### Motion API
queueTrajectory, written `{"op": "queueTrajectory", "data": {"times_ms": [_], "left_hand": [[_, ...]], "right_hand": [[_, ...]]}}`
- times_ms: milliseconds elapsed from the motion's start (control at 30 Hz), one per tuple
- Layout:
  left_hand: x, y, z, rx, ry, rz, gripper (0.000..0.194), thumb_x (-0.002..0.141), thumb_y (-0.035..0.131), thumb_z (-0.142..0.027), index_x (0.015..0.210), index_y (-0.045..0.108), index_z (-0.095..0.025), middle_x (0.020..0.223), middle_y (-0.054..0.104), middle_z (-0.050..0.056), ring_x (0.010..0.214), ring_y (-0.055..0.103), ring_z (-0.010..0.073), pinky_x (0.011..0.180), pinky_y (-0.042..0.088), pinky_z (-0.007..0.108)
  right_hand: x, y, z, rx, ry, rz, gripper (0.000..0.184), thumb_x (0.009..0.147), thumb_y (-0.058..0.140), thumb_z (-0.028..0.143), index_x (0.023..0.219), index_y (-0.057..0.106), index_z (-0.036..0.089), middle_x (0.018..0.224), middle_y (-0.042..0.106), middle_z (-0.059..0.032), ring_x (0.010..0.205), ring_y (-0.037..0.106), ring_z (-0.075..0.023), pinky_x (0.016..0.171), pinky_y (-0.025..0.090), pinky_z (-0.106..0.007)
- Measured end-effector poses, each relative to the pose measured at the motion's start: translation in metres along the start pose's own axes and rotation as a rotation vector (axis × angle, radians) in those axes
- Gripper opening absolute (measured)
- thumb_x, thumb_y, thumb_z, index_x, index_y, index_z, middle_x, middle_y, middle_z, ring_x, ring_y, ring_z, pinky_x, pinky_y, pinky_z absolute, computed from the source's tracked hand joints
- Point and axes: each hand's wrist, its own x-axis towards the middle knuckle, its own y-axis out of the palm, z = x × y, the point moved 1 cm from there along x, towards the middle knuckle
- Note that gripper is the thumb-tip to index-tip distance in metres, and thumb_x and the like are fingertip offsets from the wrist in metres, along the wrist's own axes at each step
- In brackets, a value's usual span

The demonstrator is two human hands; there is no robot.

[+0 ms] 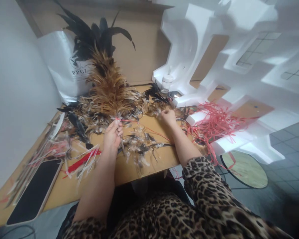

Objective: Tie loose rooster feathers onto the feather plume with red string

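Wooden table [144, 167]: left hand [112, 134] pinches feather bundle [109, 88]; right hand [168, 117] curled in loose feathers [142, 146] near red string [214, 124].

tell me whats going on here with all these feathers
A person in a leopard-print top sits at a wooden table. The left hand pinches the base of a brown and black feather bundle where a red string wraps it. The right hand rests among loose feathers. A phone lies at the left.
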Motion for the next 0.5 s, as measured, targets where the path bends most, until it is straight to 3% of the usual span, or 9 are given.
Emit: {"op": "queueTrajectory", "data": {"times_ms": [133, 233, 367, 500], "left_hand": [[0.000, -0.002, 0.000, -0.001, 0.011, -0.006, 0.017, 0.067, 0.075, -0.019, 0.072, 0.061, -0.012, 0.064, 0.053, 0.000, 0.047, 0.041, 0.0014, 0.036, 0.026, 0.010], [0.000, -0.003, 0.000, -0.009, 0.022, -0.009, 0.019, 0.065, 0.077, -0.019, 0.072, 0.061, -0.012, 0.064, 0.054, -0.001, 0.046, 0.041, 0.0014, 0.036, 0.026, 0.010], [0.001, -0.004, -0.001, -0.026, 0.034, -0.009, 0.021, 0.063, 0.078, -0.019, 0.072, 0.061, -0.012, 0.064, 0.054, -0.001, 0.046, 0.041, 0.0013, 0.036, 0.026, 0.011], [-0.001, -0.002, 0.000, 0.002, 0.048, -0.040, 0.020, 0.064, 0.077, -0.020, 0.076, 0.063, -0.012, 0.063, 0.055, 0.000, 0.046, 0.041, 0.0018, 0.036, 0.025, 0.011]], "right_hand": [[-0.016, 0.006, 0.015, 0.619, 0.075, 0.150, 0.011, 0.064, 0.061, 0.023, 0.069, 0.059, 0.014, 0.050, 0.057, 0.0006, 0.044, 0.050, -0.0086, 0.044, 0.039, -0.018], [-0.027, 0.012, 0.029, 0.929, 0.150, 0.263, 0.023, 0.057, 0.070, 0.023, 0.074, 0.057, 0.015, 0.053, 0.059, 0.0026, 0.045, 0.052, -0.0072, 0.040, 0.037, -0.015], [-0.039, 0.016, 0.047, 1.036, 0.184, 0.308, 0.033, 0.051, 0.077, 0.021, 0.076, 0.055, 0.016, 0.058, 0.061, 0.0036, 0.049, 0.056, -0.0065, 0.041, 0.039, -0.014], [-0.060, 0.023, 0.074, 0.967, 0.038, 0.242, 0.032, 0.053, 0.076, 0.029, 0.072, 0.053, 0.017, 0.054, 0.057, 0.0044, 0.048, 0.055, -0.0076, 0.041, 0.038, -0.016]]}}
